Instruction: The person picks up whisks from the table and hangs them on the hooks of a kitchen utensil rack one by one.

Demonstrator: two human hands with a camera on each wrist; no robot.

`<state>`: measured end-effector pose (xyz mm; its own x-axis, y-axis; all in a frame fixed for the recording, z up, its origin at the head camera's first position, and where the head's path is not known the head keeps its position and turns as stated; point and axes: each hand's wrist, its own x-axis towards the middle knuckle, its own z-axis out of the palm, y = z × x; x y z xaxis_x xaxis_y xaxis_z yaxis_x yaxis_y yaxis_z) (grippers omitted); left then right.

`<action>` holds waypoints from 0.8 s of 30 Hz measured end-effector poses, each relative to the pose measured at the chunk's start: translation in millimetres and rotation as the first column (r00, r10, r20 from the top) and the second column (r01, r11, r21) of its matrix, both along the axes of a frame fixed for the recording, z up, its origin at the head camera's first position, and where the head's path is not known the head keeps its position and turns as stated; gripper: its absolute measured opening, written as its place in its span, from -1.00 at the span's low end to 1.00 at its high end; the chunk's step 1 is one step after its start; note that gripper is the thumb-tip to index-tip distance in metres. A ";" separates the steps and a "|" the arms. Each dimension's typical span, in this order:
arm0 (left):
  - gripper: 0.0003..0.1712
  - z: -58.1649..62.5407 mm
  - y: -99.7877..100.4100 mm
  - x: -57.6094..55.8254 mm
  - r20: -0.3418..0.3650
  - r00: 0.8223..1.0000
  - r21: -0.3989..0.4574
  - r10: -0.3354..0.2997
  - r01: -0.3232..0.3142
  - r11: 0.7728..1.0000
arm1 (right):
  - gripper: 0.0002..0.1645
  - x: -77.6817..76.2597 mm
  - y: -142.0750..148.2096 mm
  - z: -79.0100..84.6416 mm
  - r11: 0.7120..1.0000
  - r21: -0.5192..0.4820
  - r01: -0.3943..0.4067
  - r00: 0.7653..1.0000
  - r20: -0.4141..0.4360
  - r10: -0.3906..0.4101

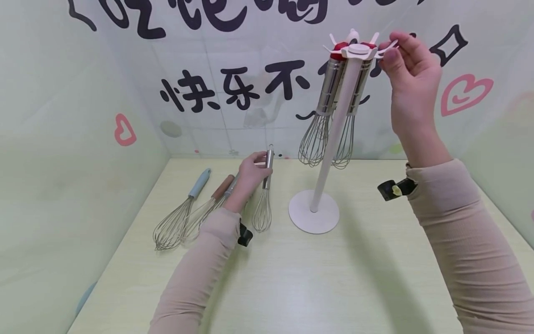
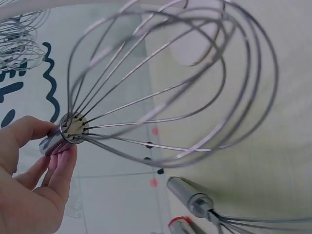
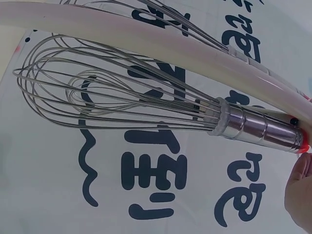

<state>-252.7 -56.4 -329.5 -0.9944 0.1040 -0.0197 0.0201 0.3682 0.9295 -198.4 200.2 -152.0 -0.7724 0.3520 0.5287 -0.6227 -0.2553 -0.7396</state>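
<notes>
My left hand (image 1: 250,174) grips the metal handle of a small whisk (image 1: 262,211), wires pointing down, left of the stand. In the left wrist view, the thumb and fingers of this hand (image 2: 36,180) hold the steel handle (image 2: 52,144) just behind the wires. My right hand (image 1: 415,69) pinches one arm of the white stand's hook ring (image 1: 359,52) at the top. From the ring hang metal-handled whisks with red ends, one on the left (image 1: 327,88) and one on the right (image 1: 362,88). The right wrist view shows a hanging whisk (image 3: 253,126) beside the pole.
A blue-handled whisk (image 1: 200,183) and a brown-handled whisk (image 1: 222,187) lie at the table's left. Beside them is a metal-handled whisk (image 1: 231,187), partly covered by my left arm. The stand's round base (image 1: 302,218) rests on the table before a printed backdrop (image 1: 233,130).
</notes>
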 end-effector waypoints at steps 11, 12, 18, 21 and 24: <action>-0.35 25.5 4.3 -2.8 -0.053 0.998 0.070 0.040 -0.036 0.997 | -0.80 0.2 0.8 1.6 0.990 -0.112 -0.089 0.996 -0.019 0.088; -0.34 27.8 5.0 -2.9 -0.058 0.997 0.078 0.041 -0.037 0.996 | -0.80 0.0 0.8 1.6 0.989 -0.116 -0.092 0.996 -0.021 0.090; -0.35 42.9 10.4 -0.4 -0.136 0.990 0.137 0.036 -0.017 0.990 | -0.82 -0.8 -2.0 1.7 0.992 -0.102 -0.073 0.997 -0.025 0.071; -0.38 51.3 13.7 1.9 -0.173 0.984 0.168 0.045 -0.016 0.986 | -0.82 -1.2 -3.7 1.5 0.994 -0.092 -0.059 0.998 -0.024 0.057; -0.40 60.7 17.0 4.3 -0.200 0.978 0.198 0.055 -0.015 0.980 | -0.82 -2.0 -4.5 0.7 0.994 -0.093 -0.054 0.998 -0.026 0.052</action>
